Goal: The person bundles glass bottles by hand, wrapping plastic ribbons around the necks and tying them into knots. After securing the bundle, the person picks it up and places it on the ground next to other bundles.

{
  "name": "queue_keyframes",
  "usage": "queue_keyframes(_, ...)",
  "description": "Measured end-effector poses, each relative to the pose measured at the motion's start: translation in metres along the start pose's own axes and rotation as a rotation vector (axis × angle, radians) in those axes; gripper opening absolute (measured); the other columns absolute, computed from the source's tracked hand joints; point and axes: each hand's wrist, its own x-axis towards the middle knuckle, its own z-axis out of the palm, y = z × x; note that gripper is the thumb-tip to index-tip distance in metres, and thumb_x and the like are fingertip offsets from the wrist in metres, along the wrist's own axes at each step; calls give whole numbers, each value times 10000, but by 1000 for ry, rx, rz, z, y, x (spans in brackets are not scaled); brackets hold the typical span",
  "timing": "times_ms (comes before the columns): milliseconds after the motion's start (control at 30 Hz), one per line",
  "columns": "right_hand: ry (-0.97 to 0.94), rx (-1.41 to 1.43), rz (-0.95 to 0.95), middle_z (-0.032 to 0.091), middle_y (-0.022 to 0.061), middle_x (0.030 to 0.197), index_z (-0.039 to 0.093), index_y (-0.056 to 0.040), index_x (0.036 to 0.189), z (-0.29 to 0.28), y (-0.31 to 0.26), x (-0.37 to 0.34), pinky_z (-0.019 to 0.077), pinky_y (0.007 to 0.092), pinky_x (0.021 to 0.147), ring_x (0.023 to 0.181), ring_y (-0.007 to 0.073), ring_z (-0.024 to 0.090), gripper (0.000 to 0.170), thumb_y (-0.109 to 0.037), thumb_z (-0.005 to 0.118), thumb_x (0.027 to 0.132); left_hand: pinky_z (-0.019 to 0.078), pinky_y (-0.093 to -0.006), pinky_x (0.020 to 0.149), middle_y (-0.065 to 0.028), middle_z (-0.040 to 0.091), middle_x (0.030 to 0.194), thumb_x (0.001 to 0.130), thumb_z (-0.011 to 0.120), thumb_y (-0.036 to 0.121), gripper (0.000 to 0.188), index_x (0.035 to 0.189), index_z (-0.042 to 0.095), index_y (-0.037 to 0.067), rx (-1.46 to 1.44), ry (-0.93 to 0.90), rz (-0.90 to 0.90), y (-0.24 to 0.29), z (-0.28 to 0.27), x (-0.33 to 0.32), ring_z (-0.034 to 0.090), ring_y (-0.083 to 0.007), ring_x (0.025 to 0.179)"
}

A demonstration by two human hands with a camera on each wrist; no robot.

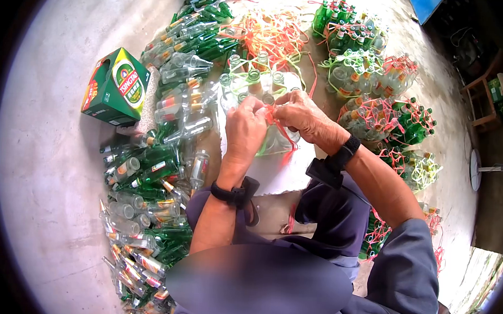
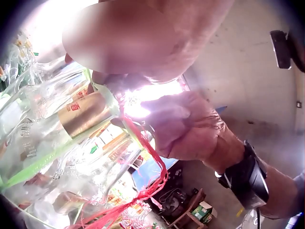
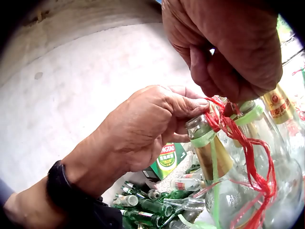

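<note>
Clear glass bottles (image 1: 254,76) stand bunched upright on a white sheet (image 1: 279,178), their necks linked by a light green strap (image 3: 205,139). My left hand (image 1: 245,128) pinches a red plastic string (image 3: 259,167) right beside a bottle mouth. Close against it, my right hand (image 1: 302,117) has fingers curled and also pinches the red string at the necks. The string's loose frayed end hangs down the near side of the bunch. Gold foil covers the neck of the nearest bottle (image 3: 217,160). In the left wrist view, part of my left hand (image 2: 190,38) hides the knot area.
Loose green and clear bottles (image 1: 160,158) lie heaped along the left. A green Tsingtao carton (image 1: 116,87) stands beyond them. Tangled red and green string (image 1: 272,36) lies behind the bunch. Tied bottle bundles (image 1: 355,71) line the right side, near a wooden frame (image 1: 482,103).
</note>
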Motion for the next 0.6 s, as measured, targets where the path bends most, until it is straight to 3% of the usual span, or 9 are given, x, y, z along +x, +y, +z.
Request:
queue_keyframes(67,12,4,18,483,18,561,617,41,655,1,-1,0,287,315,414,470,100,411,91,-33,623,707,525,-447,725,-158,714,812,881,673,88,72,880,674,17,84,-6,50,-3,0,1,681,-387,773)
queue_keyframes(133,22,6,37,484,19,562,619,42,657,3,-3,-1,286,317,413,469,101,410,85,-27,623,706,549,-352,690,-153,735,835,888,685,78,103,936,693,-13,82,-31,42,-4,-2,1,716,-234,735)
queue_keyframes(433,52,-122,4,511,42,553,638,78,670,3,-1,3,333,353,431,504,110,434,126,-36,639,723,551,-333,702,-134,741,824,873,713,74,105,901,704,-26,-121,-49,-111,1,-8,2,709,-190,739)
queue_keyframes(600,83,-454,-89,502,168,556,649,106,729,0,-3,6,437,413,510,544,147,495,232,-123,670,752,544,-318,699,-116,738,815,876,708,68,94,904,709,-22,-154,-61,-145,-1,-6,2,694,-170,741)
